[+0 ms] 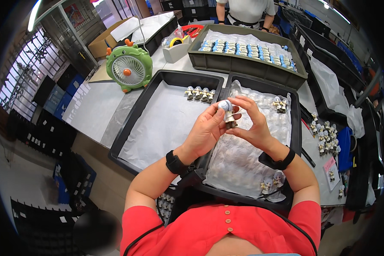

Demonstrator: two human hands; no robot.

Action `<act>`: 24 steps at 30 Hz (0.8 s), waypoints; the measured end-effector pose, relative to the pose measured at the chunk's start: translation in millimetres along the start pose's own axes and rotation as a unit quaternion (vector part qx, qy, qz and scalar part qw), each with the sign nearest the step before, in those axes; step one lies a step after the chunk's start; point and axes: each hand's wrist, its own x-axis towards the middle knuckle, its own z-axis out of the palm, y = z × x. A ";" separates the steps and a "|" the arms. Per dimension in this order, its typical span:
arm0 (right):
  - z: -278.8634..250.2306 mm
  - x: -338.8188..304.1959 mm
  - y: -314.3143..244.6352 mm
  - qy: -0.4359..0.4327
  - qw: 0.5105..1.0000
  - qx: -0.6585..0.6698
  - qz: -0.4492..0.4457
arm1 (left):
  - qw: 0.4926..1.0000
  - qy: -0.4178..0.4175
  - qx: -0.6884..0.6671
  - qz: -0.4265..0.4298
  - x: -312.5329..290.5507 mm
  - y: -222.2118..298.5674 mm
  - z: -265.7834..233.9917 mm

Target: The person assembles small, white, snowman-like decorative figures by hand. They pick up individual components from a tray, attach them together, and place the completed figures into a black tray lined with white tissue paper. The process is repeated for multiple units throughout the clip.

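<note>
Between my two hands is a small figurine point(229, 114) with pale blue-grey hair, a white body and a dark base. My left hand point(207, 128) pinches it at the head and back. My right hand point(255, 123) curves around its other side, with thumb near the base and forefinger near the head. Below lies the right black tray point(297, 141), lined with paper over bumpy contents, a few figurines point(280, 105) at its upper right and more point(272, 183) at its lower right. The left black tray point(132, 117) holds a short row of figurines point(199, 94) on white paper.
A green fan point(129, 66) stands at the back left, beside a tape dispenser point(176, 49). Behind the trays sits a large olive bin point(247, 64) of blue-and-white figurines. Loose figurines point(327, 136) cluster at the right near a blue container point(345, 147). A person point(246, 13) stands across the table.
</note>
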 end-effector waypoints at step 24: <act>1.5 -3.0 2.0 0.064 0.998 0.004 -0.028 | 0.996 0.031 -0.063 -0.059 0.3 2.4 -2.2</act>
